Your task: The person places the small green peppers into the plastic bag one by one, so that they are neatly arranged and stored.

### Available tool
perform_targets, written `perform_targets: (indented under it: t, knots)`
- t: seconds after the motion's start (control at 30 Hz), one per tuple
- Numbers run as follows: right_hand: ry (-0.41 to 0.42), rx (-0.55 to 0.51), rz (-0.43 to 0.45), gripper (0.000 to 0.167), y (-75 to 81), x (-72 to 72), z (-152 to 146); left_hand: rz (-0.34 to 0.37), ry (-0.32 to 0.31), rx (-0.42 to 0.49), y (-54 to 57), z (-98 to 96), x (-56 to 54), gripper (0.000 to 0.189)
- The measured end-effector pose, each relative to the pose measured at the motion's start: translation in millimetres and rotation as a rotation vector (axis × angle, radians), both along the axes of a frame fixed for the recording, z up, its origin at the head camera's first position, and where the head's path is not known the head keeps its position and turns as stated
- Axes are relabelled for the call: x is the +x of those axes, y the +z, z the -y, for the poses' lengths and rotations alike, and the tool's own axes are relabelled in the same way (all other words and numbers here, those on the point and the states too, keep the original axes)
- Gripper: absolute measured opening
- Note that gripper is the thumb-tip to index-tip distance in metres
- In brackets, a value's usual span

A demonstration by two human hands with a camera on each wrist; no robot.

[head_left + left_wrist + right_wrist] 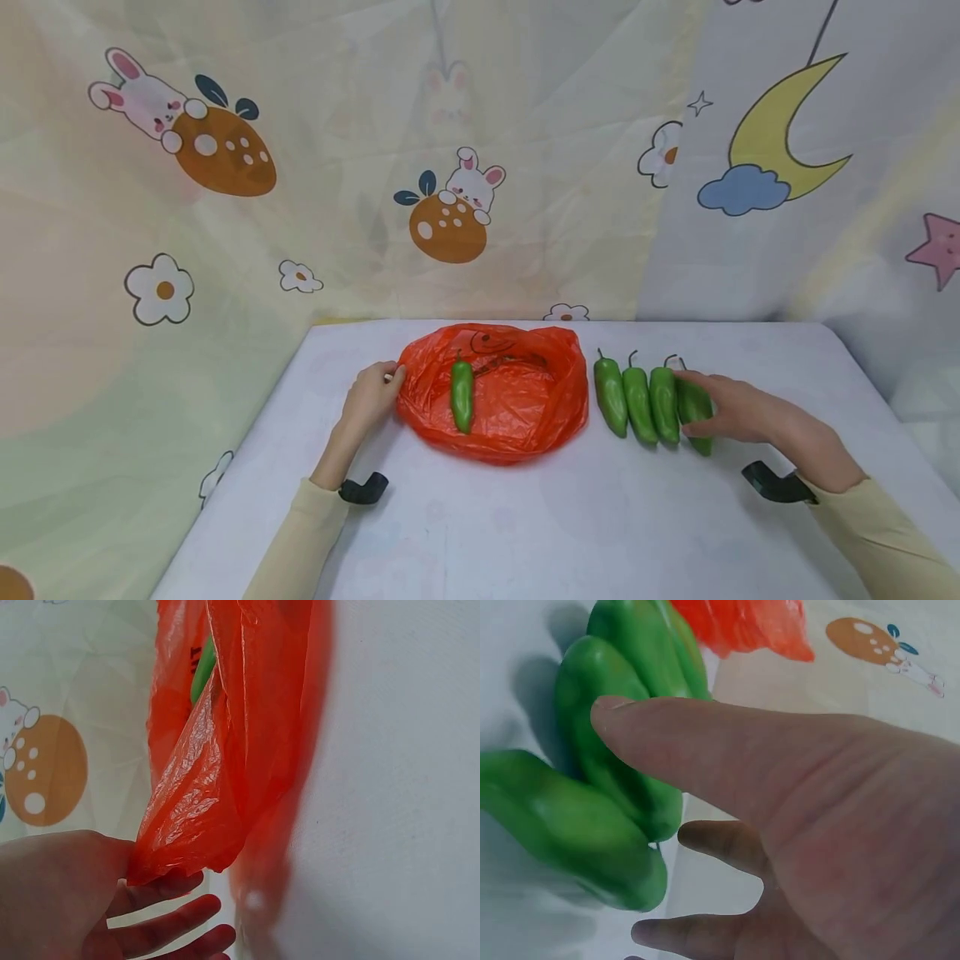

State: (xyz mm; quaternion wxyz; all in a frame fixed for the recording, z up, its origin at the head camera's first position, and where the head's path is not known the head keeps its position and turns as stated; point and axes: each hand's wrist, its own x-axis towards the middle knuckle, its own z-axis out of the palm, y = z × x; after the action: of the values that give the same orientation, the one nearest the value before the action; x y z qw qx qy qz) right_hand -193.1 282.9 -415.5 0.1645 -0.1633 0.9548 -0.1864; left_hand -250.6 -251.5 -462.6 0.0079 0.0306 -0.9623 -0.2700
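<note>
A red plastic bag (525,417) lies spread with its mouth facing up, and one green pepper (462,396) rests inside. My left hand (373,392) pinches the bag's left rim between thumb and index finger, the other fingers spread below in the left wrist view. To the right of the bag, several green peppers (636,404) stand side by side in a row. My right hand (731,407) reaches over the rightmost pepper (693,400), thumb and fingers apart around it. In the right wrist view the thumb overlaps the neighbouring pepper (592,675).
A white table (525,533) carries everything. Behind and to the left hangs a cloth (337,167) printed with rabbits, flowers and a moon. Dark wrist bands (363,488) sit on both forearms.
</note>
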Motion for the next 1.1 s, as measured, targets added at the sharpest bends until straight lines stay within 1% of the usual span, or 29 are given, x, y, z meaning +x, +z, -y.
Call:
perform_targets:
  t: [0.2, 0.37, 0.47, 0.57, 0.73, 0.8, 0.9, 1.1]
  knots:
    - [-0.008, 0.024, 0.023, 0.091, -9.8, -2.3, -6, -0.02, -0.001, 0.003, 0.8, 0.3, 0.8, 0.032]
    - [-0.034, 0.012, 0.054, 0.092, -19.3, -2.1, -9, -0.022, -0.01, 0.01, 0.8, 0.5, 0.6, 0.032]
    - [-0.052, 0.003, 0.052, 0.091, -25.6, -0.7, -10, -0.024, -0.016, 0.012, 0.0, 0.9, 0.3, 0.032]
    - [-0.064, 0.009, 0.003, 0.089, -32.1, 1.9, -10, -0.025, -0.017, 0.014, -0.8, 1.1, 0.3, 0.031]
    - [-0.095, 0.05, -0.137, 0.081, -39.8, 7.3, -9, -0.029, -0.018, 0.008, -1.1, 1.2, 0.5, 0.032]
    - [-0.114, 0.059, -0.171, 0.078, -41.0, 8.8, -8, -0.03, -0.019, 0.007, -0.9, 1.0, 0.4, 0.032]
    - [-0.145, 0.056, -0.184, 0.073, -41.9, 9.7, -7, -0.026, -0.021, 0.015, -0.7, 0.5, 0.4, 0.032]
    - [-0.181, 0.035, -0.16, 0.069, -42.4, 7.9, -7, -0.018, -0.015, 0.026, -0.8, -0.6, 0.6, 0.032]
